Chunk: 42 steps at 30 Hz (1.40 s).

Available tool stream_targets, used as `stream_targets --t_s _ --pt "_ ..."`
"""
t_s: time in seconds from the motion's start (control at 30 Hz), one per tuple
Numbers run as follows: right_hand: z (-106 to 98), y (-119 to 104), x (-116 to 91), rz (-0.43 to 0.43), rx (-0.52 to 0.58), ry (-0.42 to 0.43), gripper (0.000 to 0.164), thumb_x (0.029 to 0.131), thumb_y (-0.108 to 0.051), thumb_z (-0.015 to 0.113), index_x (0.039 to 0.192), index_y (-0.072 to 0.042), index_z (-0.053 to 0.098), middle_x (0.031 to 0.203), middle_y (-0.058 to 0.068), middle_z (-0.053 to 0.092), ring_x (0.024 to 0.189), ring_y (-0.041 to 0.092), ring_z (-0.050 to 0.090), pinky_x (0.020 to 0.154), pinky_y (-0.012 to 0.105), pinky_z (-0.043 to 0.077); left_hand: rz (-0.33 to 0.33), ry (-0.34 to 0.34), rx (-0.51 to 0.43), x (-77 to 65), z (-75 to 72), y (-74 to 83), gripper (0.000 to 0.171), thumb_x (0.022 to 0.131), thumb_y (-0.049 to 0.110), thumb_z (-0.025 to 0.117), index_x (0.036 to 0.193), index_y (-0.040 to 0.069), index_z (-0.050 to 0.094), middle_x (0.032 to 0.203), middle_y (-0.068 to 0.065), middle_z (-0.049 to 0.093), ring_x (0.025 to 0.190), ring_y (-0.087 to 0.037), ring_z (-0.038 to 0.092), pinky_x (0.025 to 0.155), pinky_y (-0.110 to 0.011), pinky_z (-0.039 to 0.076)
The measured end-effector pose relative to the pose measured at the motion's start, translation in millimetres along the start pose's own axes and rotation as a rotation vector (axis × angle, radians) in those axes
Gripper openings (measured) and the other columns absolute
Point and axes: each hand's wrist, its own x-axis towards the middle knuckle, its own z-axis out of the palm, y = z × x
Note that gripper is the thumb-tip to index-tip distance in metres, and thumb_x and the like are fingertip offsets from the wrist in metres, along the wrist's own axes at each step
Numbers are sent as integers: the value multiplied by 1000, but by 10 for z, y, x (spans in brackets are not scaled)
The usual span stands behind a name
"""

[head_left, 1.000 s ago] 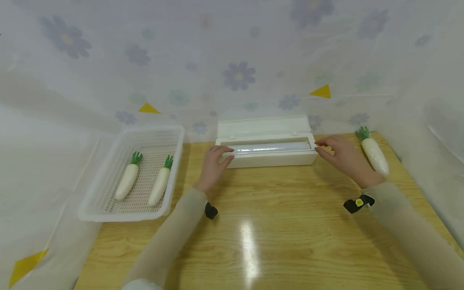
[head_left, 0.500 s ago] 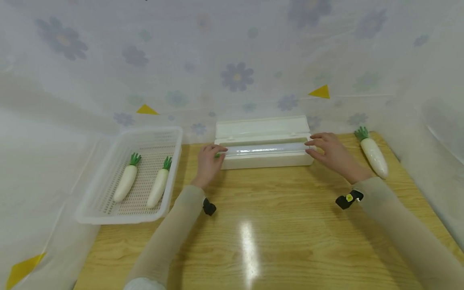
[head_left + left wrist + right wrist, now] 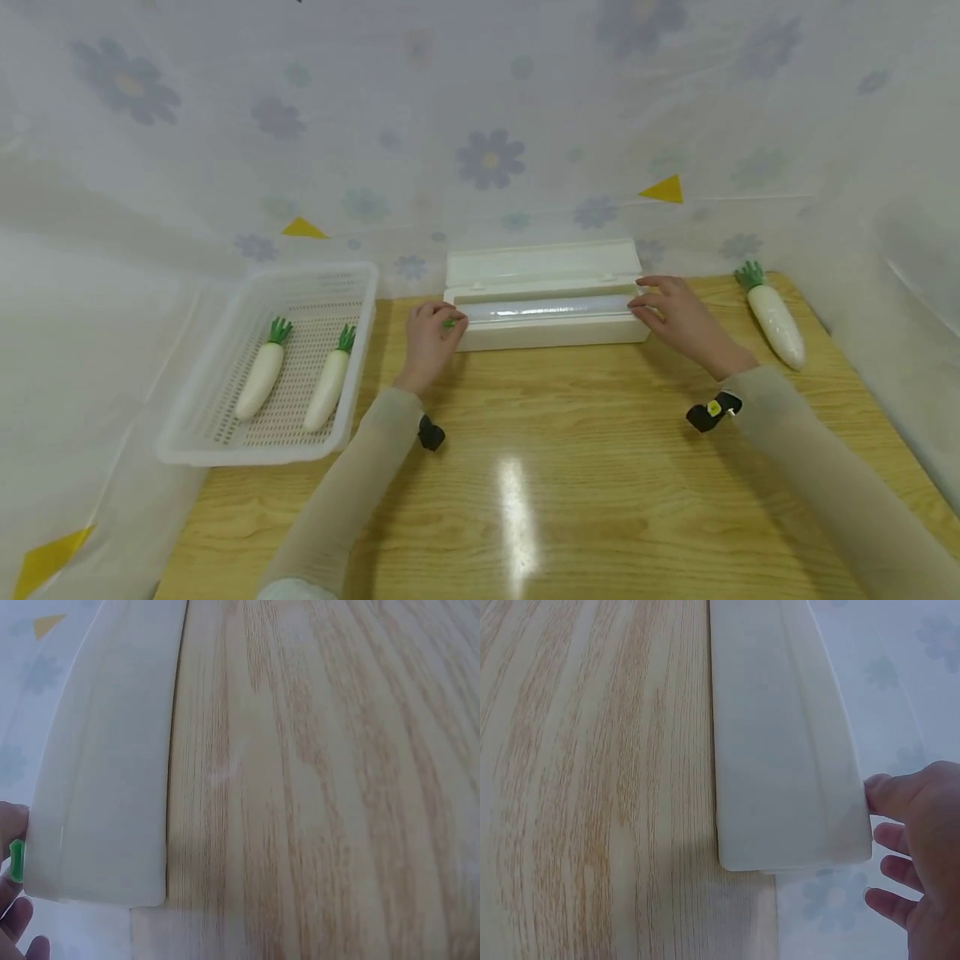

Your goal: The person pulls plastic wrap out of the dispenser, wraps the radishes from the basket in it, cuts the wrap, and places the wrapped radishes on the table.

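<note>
A white cling film dispenser [image 3: 552, 333] stands on the wooden table with its lid [image 3: 543, 262] raised, and a roll of cling film [image 3: 551, 308] lies inside. My left hand [image 3: 429, 346] pinches at the film's left end, thumb and fingertips together. Between its fingers shows a green slider [image 3: 16, 861] at the box end. At the opposite end, my right hand [image 3: 681, 321] pinches at the film's right edge; the clear sheet is hard to make out there. In the right wrist view, the thumb [image 3: 889, 793] touches the box's upper edge and the other fingers curve behind its end.
On the left stands a white plastic basket [image 3: 362, 350] with two white radishes, one radish [image 3: 260, 379] left of the other radish [image 3: 327, 387]. Another radish [image 3: 777, 325], shiny as if wrapped, lies at the far right. A flowered sheet [image 3: 487, 100] hangs behind the table.
Both hands have shifted slightly left along the dispenser. The right fingertips have come from the box's right corner onto the film's edge, and the green slider has come into view by the left hand.
</note>
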Motion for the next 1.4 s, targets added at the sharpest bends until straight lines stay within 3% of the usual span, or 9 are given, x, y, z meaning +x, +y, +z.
stream_targets --t_s 0.27,0.53,0.67,0.77,0.93,1.07,1.17,1.3,1.4 --pt "51 -1 43 -35 -15 49 6 98 1 69 99 3 75 129 33 60 123 52 49 105 66 37 -56 -24 -10 27 -30 59 16 99 18 74 100 3 78 112 -18 68 109 -37 56 100 -54 39" --pt "79 -29 101 -45 -39 66 10 100 1 65 92 4 71 119 34 64 120 50 53 106 64 37 -150 -104 60 104 -30 120 23 105 21 64 107 1 74 120 -20 68 117 -40 55 105 -54 40" --pt "75 -29 94 -32 -22 66 12 102 2 60 93 4 68 118 34 63 118 50 52 106 63 36 -144 -112 107 153 -10 127 23 108 22 59 110 2 71 115 -18 72 114 -40 58 104 -56 42" --pt "68 -21 104 -43 -15 51 15 104 0 58 92 3 66 115 32 64 118 49 51 108 63 34 -145 -121 127 198 6 140 23 110 22 55 112 3 68 108 -14 74 108 -38 61 103 -56 41" --pt "41 -12 139 -3 -17 -18 19 103 -15 64 89 -2 66 119 28 61 123 48 46 112 63 28 -193 -134 114 260 20 155 21 111 22 52 112 5 65 104 -8 76 104 -33 62 99 -54 39" --pt "31 6 154 -20 -20 -4 14 100 -10 69 90 0 67 119 30 61 121 50 47 111 66 29 -125 -108 129 289 -1 141 19 110 19 56 111 4 67 100 -8 77 93 -31 67 97 -51 45" --pt "30 11 148 -31 -5 20 10 98 -6 69 91 1 68 117 30 62 120 52 48 109 67 30 -86 -111 142 316 -33 137 19 109 18 57 120 5 65 99 -7 78 87 -30 66 95 -50 45" --pt "39 2 151 -16 3 19 11 99 -8 70 91 0 67 117 29 61 120 53 47 108 68 30 -66 -111 76 340 -50 112 19 109 16 57 125 9 63 97 -6 79 84 -28 65 92 -50 43" --pt "43 -6 165 -19 6 33 11 99 -6 69 92 1 66 114 30 61 118 53 48 108 68 30 -3 -101 14 329 -51 78 16 109 9 55 118 7 67 95 -9 78 77 -27 69 81 -46 52"
